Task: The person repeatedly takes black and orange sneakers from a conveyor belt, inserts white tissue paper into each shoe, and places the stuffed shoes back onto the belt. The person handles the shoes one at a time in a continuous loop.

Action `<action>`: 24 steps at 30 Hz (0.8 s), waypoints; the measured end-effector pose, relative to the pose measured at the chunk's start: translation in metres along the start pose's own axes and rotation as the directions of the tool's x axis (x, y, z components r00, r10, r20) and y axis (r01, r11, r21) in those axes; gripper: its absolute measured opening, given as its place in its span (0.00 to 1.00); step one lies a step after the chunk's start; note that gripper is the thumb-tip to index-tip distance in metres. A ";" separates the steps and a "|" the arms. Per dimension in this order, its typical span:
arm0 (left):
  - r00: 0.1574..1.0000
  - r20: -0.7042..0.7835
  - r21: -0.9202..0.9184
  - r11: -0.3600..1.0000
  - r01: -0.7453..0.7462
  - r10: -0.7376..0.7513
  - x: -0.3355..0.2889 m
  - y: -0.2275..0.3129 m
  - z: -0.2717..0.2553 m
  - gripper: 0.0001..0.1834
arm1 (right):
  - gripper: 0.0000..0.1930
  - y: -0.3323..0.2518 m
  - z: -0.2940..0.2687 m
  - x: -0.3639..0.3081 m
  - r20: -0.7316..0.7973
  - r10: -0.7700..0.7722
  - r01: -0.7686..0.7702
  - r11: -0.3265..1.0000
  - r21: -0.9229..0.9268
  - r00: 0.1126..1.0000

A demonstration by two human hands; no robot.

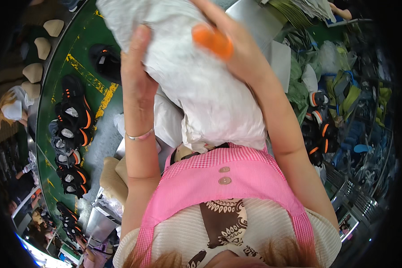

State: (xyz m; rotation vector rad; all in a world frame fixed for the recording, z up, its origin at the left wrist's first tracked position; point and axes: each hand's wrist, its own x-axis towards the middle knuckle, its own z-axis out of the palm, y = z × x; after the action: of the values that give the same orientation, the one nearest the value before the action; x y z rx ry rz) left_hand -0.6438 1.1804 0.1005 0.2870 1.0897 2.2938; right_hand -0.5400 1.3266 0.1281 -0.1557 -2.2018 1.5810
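Observation:
A bulky, crumpled white bag is raised in front of my chest, tilted, its lower end close to my pink apron. My left hand grips its left side, thumb on the near face and the other fingers hidden behind. On the opposite side my right hand holds the bag too; it is blurred by motion, and an orange cover sits on one finger. What the bag contains is hidden. Below it, partly covered by my left forearm, lies another white bag.
Along the left runs a green conveyor belt carrying several black shoes with orange trim. More such shoes and green plastic bags are heaped at right. Beige padded pieces lie by my left elbow. Another person is beyond the belt.

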 end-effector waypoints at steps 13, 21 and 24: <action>0.991 -0.088 -0.385 0.914 -0.125 0.098 0.028 0.032 -0.002 0.23 | 0.27 0.043 -0.004 -0.010 -0.124 -0.448 0.194 0.598 -0.777 0.885; 0.902 -0.197 0.102 0.923 -0.372 0.385 -0.024 0.029 0.051 0.26 | 0.12 0.053 0.014 -0.002 -0.194 -0.106 -0.075 0.664 -0.744 0.975; 0.823 -0.148 0.301 0.817 -0.491 0.549 -0.033 0.003 0.034 0.26 | 0.11 0.062 0.030 0.003 -0.223 0.234 -0.268 0.954 -0.132 0.946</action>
State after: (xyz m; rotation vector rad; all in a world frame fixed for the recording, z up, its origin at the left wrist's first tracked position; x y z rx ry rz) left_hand -0.6039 1.1808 0.1262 0.4838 1.5874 2.7215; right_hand -0.5636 1.3229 0.0638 -0.6441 -2.2102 1.4352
